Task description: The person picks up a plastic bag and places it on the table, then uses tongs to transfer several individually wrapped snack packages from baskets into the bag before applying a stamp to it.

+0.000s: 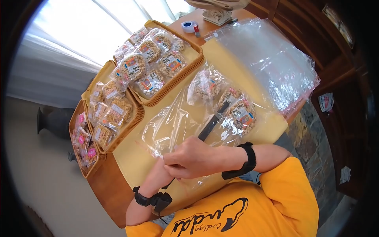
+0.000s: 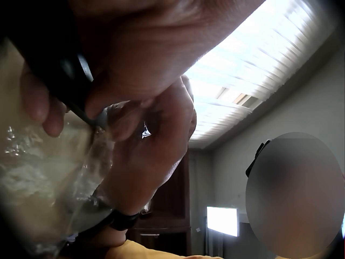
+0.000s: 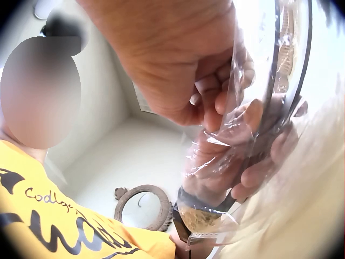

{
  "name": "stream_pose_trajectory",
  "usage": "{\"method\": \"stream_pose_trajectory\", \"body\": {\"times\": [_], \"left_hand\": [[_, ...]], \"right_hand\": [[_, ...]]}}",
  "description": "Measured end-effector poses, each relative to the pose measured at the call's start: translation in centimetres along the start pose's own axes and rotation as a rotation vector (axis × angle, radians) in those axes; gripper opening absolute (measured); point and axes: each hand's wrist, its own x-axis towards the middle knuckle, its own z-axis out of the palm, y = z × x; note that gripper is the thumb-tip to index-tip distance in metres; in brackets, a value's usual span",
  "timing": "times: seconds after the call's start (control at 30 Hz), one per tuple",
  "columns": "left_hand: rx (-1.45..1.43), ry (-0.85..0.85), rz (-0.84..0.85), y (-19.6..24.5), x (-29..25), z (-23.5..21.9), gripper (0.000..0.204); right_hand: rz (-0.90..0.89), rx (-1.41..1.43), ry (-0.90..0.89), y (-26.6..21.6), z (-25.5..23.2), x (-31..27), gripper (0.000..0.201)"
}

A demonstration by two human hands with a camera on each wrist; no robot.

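Two hands met closely over a clear bag (image 1: 169, 124) and a black bar (image 1: 210, 127).
The right hand (image 1: 193, 157) bent inward, back upward, across the left hand (image 2: 145, 48), its curled fingertips pinching film; the left's fingers curled around the bar, slightly apart. The bag lay on yellow covering (image 1: 132, 158), round snacks (image 1: 241, 115) at its far end.

Counting three wicker baskets (image 1: 173, 90) at the left side of the yellow sheet (image 1: 132, 158), holding overlapping snack packets (image 1: 132, 67) too crowded for exact numbering. Seeing three round packets (image 1: 241, 114), one clear bag (image 1: 167, 124) and one black strip (image 1: 213, 123) over the sheet, two hands (image 1: 193, 157) wearing two wrist straps (image 1: 249, 156) near its front edge, one tape roll (image 1: 189, 27) beyond its far edge.
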Motion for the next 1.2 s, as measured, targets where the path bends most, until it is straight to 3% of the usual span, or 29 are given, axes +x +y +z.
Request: {"method": "stream_pose_trajectory", "body": {"times": [0.07, 0.17, 0.4, 0.6, 0.67, 0.83, 0.9, 1.07, 1.2], "left_hand": [[0.234, 0.134, 0.207, -1.1, 0.3, 0.2, 0.011], [0.191, 0.283, 0.254, -2.1, -0.1, 1.2, 0.01], [0.207, 0.388, 0.337, -1.8, -0.4, 1.7, 0.011], [0.347, 0.366, 0.332, -2.2, -0.5, 1.2, 0.015], [-0.029, 0.309, 0.045, -2.3, -2.2, 0.7, 0.018], [-0.085, 0.241, -0.096, -2.7, -6.4, -1.2, 0.031], [-0.139, 0.121, -0.204, -2.6, -7.5, -1.8, 0.034], [-0.104, 0.01, -0.233, -2.7, -6.2, -1.6, 0.028], [-0.086, -0.082, -0.158, -2.8, -4.2, -0.7, 0.017]], "right_hand": [[0.005, -0.008, -0.004, 0.0, 0.0, 0.0, 0.019], [0.001, -0.021, -0.006, 0.1, 0.0, -0.1, 0.019], [-0.005, -0.029, -0.006, 0.1, 0.2, -0.2, 0.02], [-0.026, -0.012, 0.015, 0.3, 0.2, -0.1, 0.02], [-0.037, 0.017, 0.036, 0.3, 0.0, -0.1, 0.019], [-0.015, 0.005, 0.001, 0.2, 0.0, -0.2, 0.018], [-0.015, 0.001, 0.001, 0.1, 0.0, -0.2, 0.018], [-0.019, 0.002, -0.01, 0.1, 0.3, -0.3, 0.016], [-0.016, -0.016, -0.008, 0.1, 0.4, -0.3, 0.015]]}}
